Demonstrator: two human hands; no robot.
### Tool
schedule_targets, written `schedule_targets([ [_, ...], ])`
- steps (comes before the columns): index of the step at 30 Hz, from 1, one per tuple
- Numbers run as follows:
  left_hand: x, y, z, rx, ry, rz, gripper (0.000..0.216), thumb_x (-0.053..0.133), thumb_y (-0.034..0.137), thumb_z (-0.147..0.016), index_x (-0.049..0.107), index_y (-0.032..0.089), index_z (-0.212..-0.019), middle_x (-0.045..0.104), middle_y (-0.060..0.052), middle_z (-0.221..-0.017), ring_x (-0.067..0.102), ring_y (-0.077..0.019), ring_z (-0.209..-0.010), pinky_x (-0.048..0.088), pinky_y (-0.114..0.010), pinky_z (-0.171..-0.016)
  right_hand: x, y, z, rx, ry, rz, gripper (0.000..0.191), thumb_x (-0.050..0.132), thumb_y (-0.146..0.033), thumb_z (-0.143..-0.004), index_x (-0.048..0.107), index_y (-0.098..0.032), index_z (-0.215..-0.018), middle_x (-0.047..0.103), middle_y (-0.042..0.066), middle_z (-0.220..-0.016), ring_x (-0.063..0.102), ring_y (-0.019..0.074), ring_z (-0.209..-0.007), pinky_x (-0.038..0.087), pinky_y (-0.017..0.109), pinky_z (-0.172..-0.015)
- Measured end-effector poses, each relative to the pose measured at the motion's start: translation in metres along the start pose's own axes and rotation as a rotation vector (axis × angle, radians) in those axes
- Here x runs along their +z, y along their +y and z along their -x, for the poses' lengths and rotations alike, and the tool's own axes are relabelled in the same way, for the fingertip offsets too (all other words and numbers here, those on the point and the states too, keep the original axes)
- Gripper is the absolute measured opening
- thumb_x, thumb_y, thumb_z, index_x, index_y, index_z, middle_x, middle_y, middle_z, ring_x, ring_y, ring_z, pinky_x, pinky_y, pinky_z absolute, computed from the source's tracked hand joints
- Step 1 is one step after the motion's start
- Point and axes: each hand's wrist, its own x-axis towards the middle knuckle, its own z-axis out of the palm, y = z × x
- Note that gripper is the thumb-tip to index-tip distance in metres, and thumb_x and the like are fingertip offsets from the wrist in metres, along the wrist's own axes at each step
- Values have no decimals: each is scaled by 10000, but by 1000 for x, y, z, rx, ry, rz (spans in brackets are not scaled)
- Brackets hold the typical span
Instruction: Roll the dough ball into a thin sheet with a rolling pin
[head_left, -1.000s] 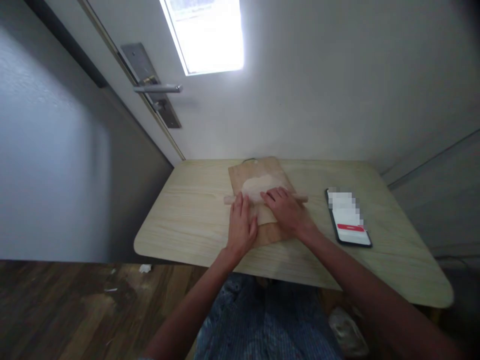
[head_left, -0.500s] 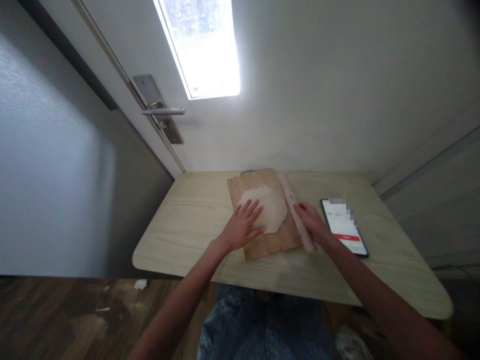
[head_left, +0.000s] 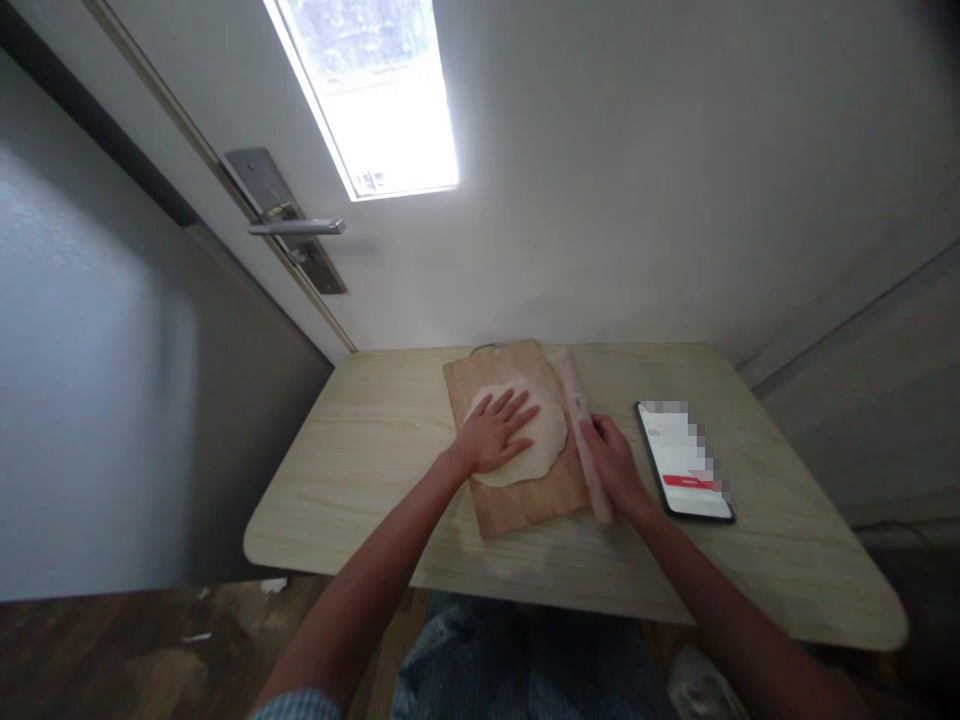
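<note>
A flat, roughly round sheet of dough (head_left: 546,440) lies on a wooden cutting board (head_left: 517,510). My left hand (head_left: 496,432) rests palm down on the dough's left part, its fingers spread. At the board's right edge my right hand (head_left: 611,460) is closed around a rolling pin (head_left: 577,400). The pin looks dusted with flour and points away from me, beside the dough and apart from it.
The board lies on a pale wooden table (head_left: 360,450) against a white door. A phone (head_left: 684,460) with a lit screen lies to the right of my right hand. A metal door handle (head_left: 296,228) sticks out at the upper left.
My left hand has slid farther in over the dough. The rolling pin has turned slightly, its near end moving left with my right hand. The whole view has shifted a little.
</note>
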Motion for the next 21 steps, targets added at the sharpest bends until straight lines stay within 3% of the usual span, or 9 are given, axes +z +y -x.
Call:
schedule_targets([
  [12, 0, 8, -1, -106, 27, -21, 480, 221, 465, -862, 217, 312, -1316, 193, -2, -1413, 151, -203, -1286, 160, -446, -1012, 0, 1, 5, -14, -6, 16, 387, 426, -542, -723, 512, -186, -848, 569, 35, -796, 512, 176, -722, 384, 298, -660],
  [21, 9, 40, 15, -342, 84, -73, 487, 223, 432, -870, 245, 243, -1318, 207, -82, -1404, 162, -256, -1280, 181, -487, -994, -2, 1, 0, -19, 23, 27, 363, 418, -524, -732, 508, -186, -831, 566, 31, -763, 513, 175, -703, 382, 290, -632],
])
